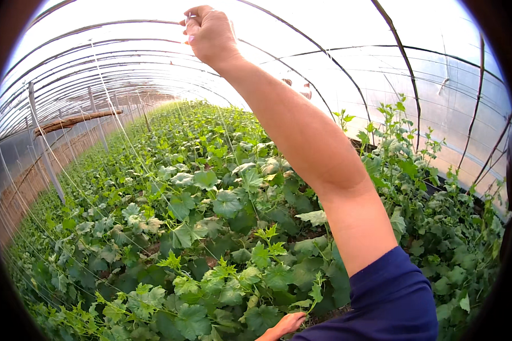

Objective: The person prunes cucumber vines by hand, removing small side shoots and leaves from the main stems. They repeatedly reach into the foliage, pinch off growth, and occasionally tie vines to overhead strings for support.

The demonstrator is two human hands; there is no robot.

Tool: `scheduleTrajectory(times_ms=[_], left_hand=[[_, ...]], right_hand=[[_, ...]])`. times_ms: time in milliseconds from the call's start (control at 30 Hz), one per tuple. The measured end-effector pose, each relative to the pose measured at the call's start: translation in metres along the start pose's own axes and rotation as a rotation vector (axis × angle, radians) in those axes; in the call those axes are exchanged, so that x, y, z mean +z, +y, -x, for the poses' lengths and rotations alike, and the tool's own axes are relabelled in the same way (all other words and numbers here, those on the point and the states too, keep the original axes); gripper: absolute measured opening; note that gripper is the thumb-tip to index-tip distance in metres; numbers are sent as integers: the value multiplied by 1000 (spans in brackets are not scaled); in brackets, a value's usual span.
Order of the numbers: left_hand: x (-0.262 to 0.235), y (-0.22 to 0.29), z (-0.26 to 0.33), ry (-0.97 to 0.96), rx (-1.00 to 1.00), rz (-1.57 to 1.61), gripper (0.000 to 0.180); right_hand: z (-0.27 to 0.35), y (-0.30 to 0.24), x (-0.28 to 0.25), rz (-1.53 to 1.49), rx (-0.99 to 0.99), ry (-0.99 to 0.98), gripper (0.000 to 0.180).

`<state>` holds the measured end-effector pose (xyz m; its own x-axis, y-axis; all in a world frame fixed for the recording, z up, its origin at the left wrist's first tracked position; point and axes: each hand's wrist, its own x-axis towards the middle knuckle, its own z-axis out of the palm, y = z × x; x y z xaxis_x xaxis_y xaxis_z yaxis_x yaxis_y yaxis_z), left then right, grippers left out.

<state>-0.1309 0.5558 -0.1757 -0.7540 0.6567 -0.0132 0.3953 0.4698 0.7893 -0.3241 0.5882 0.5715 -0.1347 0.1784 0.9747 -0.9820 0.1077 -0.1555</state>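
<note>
My right arm, in a navy short sleeve, stretches up across the view. My right hand (pixel 211 35) is raised near the roof wires, its fingers curled and pinched together. A small thing shows at the fingertips, but the bright glare keeps me from telling what it is. Low down at the bottom edge, my left hand (pixel 290 324) closes around the stem of a climbing vine. That vine's young leafy tip (pixel 317 288) stands up just above the fingers. Broad lobed green leaves (pixel 227 203) surround the left hand; part of the hand is hidden behind my sleeve.
Dense vine rows fill the greenhouse. White strings (pixel 103 79) slant from the roof to the plants. Curved roof ribs (pixel 401 45) arch overhead. A grey post (pixel 44 142) and a wooden pole (pixel 77 120) stand at the left. Taller vines (pixel 401 133) grow beside the right plastic wall.
</note>
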Motion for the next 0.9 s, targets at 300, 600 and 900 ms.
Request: scheduleTrajectory(times_ms=[300, 600, 900], left_hand=[[-9, 28, -23, 225, -159, -11, 27], [-27, 86, -59, 586, -473, 120, 26], [-27, 112, -82, 720, -584, 201, 25]], right_hand=[[30, 54, -134, 305, -465, -119, 18], [9, 188, -356, 788, -420, 120, 27], [-44, 257, -419, 815, -296, -77, 22]])
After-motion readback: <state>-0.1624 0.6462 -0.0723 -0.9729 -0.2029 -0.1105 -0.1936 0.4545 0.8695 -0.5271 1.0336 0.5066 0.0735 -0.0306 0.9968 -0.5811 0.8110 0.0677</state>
